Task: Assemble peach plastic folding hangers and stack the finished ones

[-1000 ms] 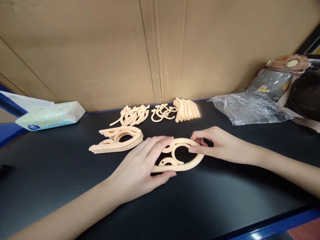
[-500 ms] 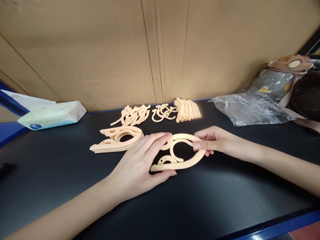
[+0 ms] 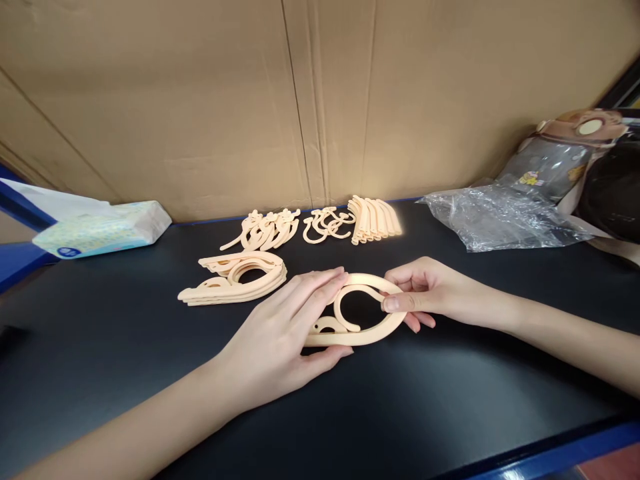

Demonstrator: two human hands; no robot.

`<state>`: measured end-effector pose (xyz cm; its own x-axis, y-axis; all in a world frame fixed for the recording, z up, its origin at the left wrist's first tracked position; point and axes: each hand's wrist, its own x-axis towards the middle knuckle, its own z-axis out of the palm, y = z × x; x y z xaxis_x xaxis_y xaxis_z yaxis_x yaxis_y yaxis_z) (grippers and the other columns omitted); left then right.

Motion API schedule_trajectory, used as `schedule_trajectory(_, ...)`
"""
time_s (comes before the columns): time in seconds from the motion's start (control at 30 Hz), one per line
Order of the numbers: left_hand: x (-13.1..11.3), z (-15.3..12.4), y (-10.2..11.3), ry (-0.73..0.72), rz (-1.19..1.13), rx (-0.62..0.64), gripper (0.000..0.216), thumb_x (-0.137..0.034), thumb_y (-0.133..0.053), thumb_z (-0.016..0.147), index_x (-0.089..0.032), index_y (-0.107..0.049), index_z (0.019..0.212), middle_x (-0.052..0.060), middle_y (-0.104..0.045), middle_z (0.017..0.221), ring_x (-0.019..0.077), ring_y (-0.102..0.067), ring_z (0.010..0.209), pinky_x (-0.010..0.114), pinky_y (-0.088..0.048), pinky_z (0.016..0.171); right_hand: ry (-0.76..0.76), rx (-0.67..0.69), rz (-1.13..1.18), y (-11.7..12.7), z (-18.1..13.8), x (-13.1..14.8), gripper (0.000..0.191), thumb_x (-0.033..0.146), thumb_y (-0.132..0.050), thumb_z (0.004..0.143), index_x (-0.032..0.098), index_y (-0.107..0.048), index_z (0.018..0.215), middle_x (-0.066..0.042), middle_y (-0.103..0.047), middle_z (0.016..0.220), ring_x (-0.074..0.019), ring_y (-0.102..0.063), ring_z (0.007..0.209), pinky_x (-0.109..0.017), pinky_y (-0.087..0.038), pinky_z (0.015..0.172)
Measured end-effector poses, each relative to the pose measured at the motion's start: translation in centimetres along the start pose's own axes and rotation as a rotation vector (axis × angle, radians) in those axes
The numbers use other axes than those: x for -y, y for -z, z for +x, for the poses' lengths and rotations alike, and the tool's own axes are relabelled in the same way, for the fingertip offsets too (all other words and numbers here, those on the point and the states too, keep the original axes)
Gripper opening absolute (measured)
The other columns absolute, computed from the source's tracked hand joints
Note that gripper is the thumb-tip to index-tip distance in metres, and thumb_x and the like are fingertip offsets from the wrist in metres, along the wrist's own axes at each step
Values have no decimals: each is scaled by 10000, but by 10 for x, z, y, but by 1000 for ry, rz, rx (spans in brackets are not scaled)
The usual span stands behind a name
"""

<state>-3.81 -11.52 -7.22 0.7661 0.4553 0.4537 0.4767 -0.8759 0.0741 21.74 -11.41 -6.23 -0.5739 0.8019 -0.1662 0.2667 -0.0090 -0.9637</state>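
Note:
A beige folding clothes hanger [image 3: 376, 333], folded with its arms together and its hook curled inside, lies between my two hands just above or on the black table. My left hand [image 3: 285, 320] is wrapped over its left end, thumb along the near side and fingers along the far side, hiding the arm tips. At the rounded right end, my right hand [image 3: 417, 293] pinches the hanger between thumb and fingers. Beyond my left hand rests a stack of similar folded hangers [image 3: 235, 290].
Along the back lie loose hanger arms with round joints [image 3: 270, 230], several hooks [image 3: 327, 225] and a pile of curved arms [image 3: 376, 220]. A tissue pack [image 3: 107, 230] stands at left. Crumpled clear plastic [image 3: 505, 217] and a bottle [image 3: 555, 160] are at right, before a cardboard wall [image 3: 225, 100].
The held hanger has shifted slightly left, deeper into my left hand, and a little nearer me. My right hand has moved slightly left with it.

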Motion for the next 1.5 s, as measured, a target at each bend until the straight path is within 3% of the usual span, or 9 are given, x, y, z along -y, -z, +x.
schedule_trajectory(0.33,-7,1,3,-12,24,1,606,-293,-616,857,-113,-359,1376,114,-517,1343,212,-488,1231,305,-407,1058,32,57,31,-6,-1,0,306,442,-633,853,141,-596,811,49,-547,530,-36,-388,404,-168,-259,371)
schedule_trajectory(0.5,-6,9,19,101,83,6,726,-333,-613,830,-172,-263,1446,90,-523,1349,232,-521,1210,337,-447,1033,145,42,120,-3,-2,-4,534,599,-387,931,118,-619,901,4,-579,564,-55,-422,418,-205,-296,426)
schedule_trajectory(0.6,12,11,39,207,67,43,818,-407,-630,797,-237,-209,1478,68,-456,1431,274,-472,1281,410,-422,1070,148,-46,142,3,1,-7,527,591,-365,942,127,-615,951,7,-573,565,-64,-413,425,-215,-286,430)
schedule_trajectory(0.7,41,7,61,287,-6,111,737,-452,-611,806,-317,-277,1449,17,-393,1482,274,-461,1293,439,-392,1083,118,-125,127,7,4,-8,442,539,-436,937,136,-618,937,16,-561,570,-66,-407,452,-215,-291,446)
schedule_trajectory(0.93,90,-20,90,525,-77,264,788,-605,-595,759,-273,-341,1427,39,-499,1396,283,-501,1238,434,-440,994,56,-113,36,5,7,-7,320,450,-516,922,151,-629,905,22,-558,603,-57,-409,484,-208,-292,468)
schedule_trajectory(1.07,98,-26,93,574,-88,330,798,-585,-601,757,-273,-319,1436,39,-558,1316,261,-554,1167,406,-468,951,49,-107,24,6,7,-8,281,411,-522,925,154,-634,903,23,-559,608,-57,-415,493,-207,-309,482)
schedule_trajectory(1.33,106,-32,86,539,-114,375,808,-529,-611,774,-252,-273,1454,51,-414,1469,243,-461,1286,368,-410,1027,36,-82,-1,5,6,-8,280,405,-524,924,149,-639,909,18,-559,618,-64,-424,505,-214,-325,491)
schedule_trajectory(1.5,103,-32,83,500,-69,382,702,-432,-553,857,-203,-263,1454,71,-400,1479,227,-482,1261,420,-397,1030,35,-69,-7,5,6,-7,277,409,-532,918,152,-636,916,17,-561,629,-70,-427,515,-220,-337,501)
